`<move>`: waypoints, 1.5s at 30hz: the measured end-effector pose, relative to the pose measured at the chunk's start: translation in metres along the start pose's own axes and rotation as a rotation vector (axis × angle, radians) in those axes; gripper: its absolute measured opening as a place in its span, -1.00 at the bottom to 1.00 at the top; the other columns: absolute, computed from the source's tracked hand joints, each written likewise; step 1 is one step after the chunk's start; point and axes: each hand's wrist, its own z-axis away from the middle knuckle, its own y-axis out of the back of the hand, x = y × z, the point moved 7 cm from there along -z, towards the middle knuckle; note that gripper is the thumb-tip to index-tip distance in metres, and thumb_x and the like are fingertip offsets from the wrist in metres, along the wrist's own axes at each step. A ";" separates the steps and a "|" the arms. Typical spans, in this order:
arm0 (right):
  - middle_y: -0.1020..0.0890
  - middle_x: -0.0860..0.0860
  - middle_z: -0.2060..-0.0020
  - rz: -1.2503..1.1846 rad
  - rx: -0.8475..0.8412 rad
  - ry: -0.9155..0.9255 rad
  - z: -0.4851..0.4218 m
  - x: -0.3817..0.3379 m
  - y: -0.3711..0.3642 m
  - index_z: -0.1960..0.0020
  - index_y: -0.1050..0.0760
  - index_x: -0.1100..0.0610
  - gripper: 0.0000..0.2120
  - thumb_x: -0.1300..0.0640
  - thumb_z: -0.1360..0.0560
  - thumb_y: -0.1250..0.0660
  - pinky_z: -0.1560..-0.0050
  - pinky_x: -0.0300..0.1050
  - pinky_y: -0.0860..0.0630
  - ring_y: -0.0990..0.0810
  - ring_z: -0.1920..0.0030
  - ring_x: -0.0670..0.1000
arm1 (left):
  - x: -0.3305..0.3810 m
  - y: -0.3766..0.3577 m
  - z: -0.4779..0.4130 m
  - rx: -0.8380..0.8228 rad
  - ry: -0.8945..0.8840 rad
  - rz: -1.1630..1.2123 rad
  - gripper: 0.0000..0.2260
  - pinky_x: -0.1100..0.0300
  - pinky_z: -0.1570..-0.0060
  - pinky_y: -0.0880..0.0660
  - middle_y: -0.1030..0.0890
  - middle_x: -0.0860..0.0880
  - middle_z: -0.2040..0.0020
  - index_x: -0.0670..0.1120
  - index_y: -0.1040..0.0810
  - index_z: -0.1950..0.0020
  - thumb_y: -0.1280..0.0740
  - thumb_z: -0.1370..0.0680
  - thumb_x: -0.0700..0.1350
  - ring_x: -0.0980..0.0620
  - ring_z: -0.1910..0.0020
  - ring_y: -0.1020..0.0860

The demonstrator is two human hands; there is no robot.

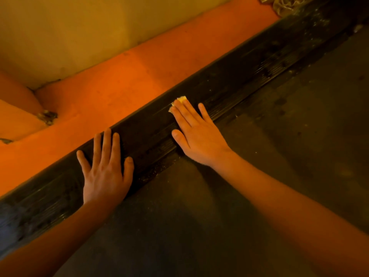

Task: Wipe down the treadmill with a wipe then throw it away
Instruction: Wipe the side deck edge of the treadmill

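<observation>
R hand [196, 136] flat, only its tips pinning wipe [180, 99] to gritty rail [249, 76], L hand [105, 172] flat & empty alongside: wipe could bunch or slip out mid-stroke.

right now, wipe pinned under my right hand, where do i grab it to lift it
Pinch the pale corner of the wipe that sticks out past the right hand, coming from the orange floor side. The rest lies flat on the treadmill rail under straight fingers, so only that edge is free.
</observation>
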 end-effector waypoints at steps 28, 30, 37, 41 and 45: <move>0.13 -0.01 -0.67 -0.017 0.008 -0.110 0.014 0.040 0.010 -0.69 0.12 0.05 -0.38 -0.21 -0.72 0.16 -0.61 0.10 0.28 0.27 -0.64 -0.02 | 0.002 0.004 -0.001 -0.009 0.002 0.006 -0.33 -0.36 -0.54 0.19 0.16 0.02 -0.68 -0.05 0.06 -0.68 0.14 -0.65 0.26 0.00 -0.65 0.24; 0.15 -0.03 -0.67 -0.010 -0.025 -0.109 0.020 0.045 0.011 -0.69 0.13 0.03 -0.39 -0.21 -0.72 0.16 -0.61 0.10 0.29 0.29 -0.63 -0.04 | 0.006 0.007 -0.002 -0.001 -0.043 0.011 -0.35 -0.40 -0.53 0.13 0.10 0.00 -0.68 -0.07 -0.03 -0.68 0.10 -0.65 0.23 -0.03 -0.65 0.20; 0.12 -0.02 -0.67 -0.009 0.057 -0.136 0.007 0.057 0.005 -0.69 0.11 0.06 -0.40 -0.15 -0.73 0.11 -0.62 0.10 0.24 0.27 -0.64 -0.03 | 0.111 0.018 -0.063 0.007 -0.296 0.068 -0.47 -0.22 -0.58 0.07 -0.09 0.00 -0.67 -0.02 -0.18 -0.65 -0.04 -0.69 0.11 0.04 -0.64 0.06; 0.12 -0.01 -0.67 -0.006 0.012 -0.074 0.009 0.061 0.008 -0.68 0.10 0.06 -0.41 -0.14 -0.73 0.12 -0.62 0.06 0.25 0.28 -0.64 -0.02 | 0.122 -0.009 -0.069 -0.002 -0.281 -0.073 -0.39 -0.24 -0.54 0.11 0.05 -0.02 -0.67 -0.04 -0.03 -0.68 0.06 -0.68 0.20 -0.02 -0.64 0.09; 0.11 0.00 -0.67 0.008 -0.006 -0.041 -0.020 0.067 0.019 -0.68 0.07 0.08 -0.41 -0.13 -0.74 0.09 -0.62 0.08 0.25 0.25 -0.65 -0.01 | 0.121 -0.009 -0.070 0.027 -0.289 -0.042 -0.37 -0.26 -0.56 0.09 0.02 -0.03 -0.67 -0.04 -0.04 -0.68 0.07 -0.66 0.24 -0.03 -0.65 0.07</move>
